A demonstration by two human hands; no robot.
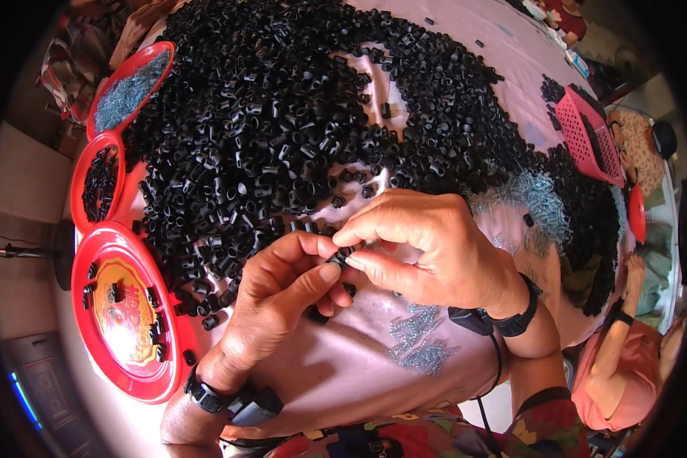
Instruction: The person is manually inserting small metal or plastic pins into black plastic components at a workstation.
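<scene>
I have my left hand (pixel 282 298) and right hand (pixel 431 248) together — both pinching a small black part (pixel 342 256). Black pieces (pixel 237 145) heap the desk (pixel 351 359) beyond.

Saw a table (pixel 466 34) draped in pink cloth (pixel 313 385). Bore a broad heap of black parts (pixel 244 145) across the middle and far side, broken by gaps of bare cloth. Held three red plates along the left edge: large plate (pixel 82 305) nearest, middle plate (pixel 76 188) next, far plate (pixel 92 122) last. Carried bluish bits, one patch (pixel 540 206) right of the heap, a front patch (pixel 424 353) nearer. Also held a pink basket (pixel 574 124) at right, with more black parts beside it.
</scene>
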